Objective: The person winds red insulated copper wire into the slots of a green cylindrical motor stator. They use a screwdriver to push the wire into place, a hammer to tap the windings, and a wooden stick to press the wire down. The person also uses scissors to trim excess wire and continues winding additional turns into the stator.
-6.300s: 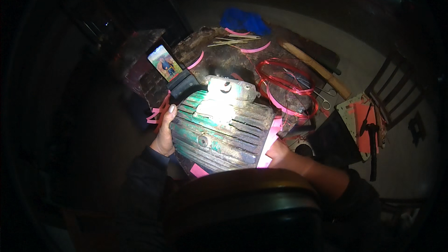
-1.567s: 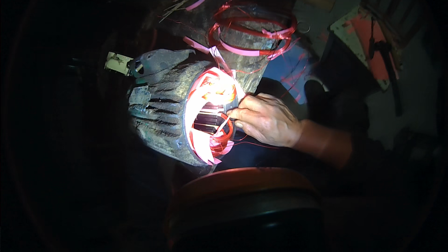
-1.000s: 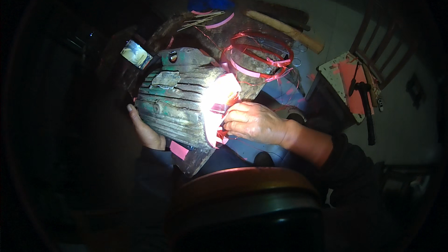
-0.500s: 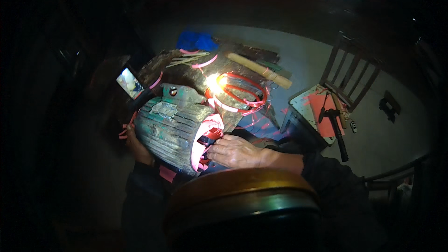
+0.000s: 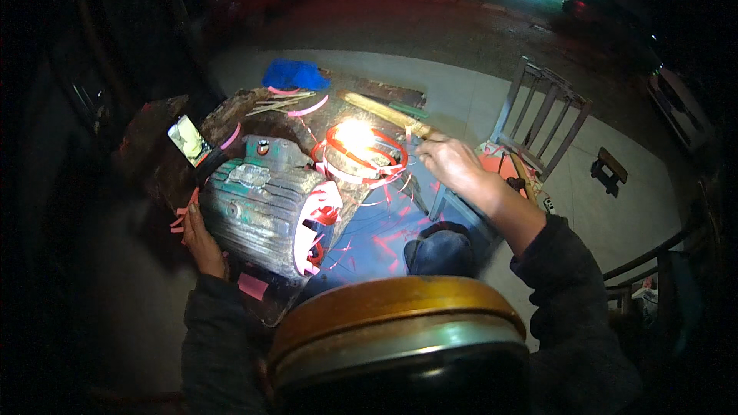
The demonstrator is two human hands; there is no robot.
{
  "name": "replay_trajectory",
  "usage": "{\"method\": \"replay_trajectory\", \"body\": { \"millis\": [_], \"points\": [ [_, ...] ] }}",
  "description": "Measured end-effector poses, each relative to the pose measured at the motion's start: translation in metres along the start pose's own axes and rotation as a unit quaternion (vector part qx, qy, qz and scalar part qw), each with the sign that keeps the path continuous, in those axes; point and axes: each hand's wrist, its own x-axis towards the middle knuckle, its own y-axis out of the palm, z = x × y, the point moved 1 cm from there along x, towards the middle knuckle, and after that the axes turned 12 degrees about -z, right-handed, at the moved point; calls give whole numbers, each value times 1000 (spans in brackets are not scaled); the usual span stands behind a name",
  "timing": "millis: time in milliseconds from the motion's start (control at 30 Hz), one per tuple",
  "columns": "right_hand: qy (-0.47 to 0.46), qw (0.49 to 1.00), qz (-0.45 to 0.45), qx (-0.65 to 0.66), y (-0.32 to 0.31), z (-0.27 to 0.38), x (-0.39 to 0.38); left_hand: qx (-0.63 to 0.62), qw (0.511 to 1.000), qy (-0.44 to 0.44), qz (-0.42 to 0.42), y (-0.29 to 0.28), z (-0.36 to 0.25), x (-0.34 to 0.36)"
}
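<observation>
A ribbed, worn green-grey electric motor housing (image 5: 257, 207) lies on its side on a rough wooden worktop. Its right end is open, with pink insulating paper (image 5: 306, 223) and red winding wire showing inside. My left hand (image 5: 202, 242) lies flat against the housing's left end, fingers stretched out. Off to the right, my right hand (image 5: 453, 163) is closed at the near end of a wooden stick (image 5: 377, 110); what its fingers hold I cannot make out. A ring of red-bound wire coils (image 5: 400, 155) sits under a bright glare between the housing and that hand.
A phone (image 5: 187, 141) stands behind the housing. Farther back lie a blue cloth (image 5: 296, 74), thin pale sticks (image 5: 280, 104) and pink strips (image 5: 309, 107). On the right is a wooden chair (image 5: 538, 111), with a small stool (image 5: 609, 171) beyond. A dark round object (image 5: 440, 250) sits below my right forearm.
My right hand has left the housing's open end and moved away and to the right, to the wooden stick. My left hand stays against the housing. The whole view has shifted.
</observation>
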Motion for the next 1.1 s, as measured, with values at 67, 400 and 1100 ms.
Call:
{"method": "replay_trajectory", "body": {
  "millis": [67,400,1100],
  "points": [
    [-106,994,9,-18,22,1,6,13,1000,-2,20,-10,-11,-5],
    [-233,968,58,-73,69,2,39,43,996,-65,50,-114,-47,-51],
    [-191,967,-170,14,4,54,113,5,941,-160,298,-87,-56,-227]
  ]
}}
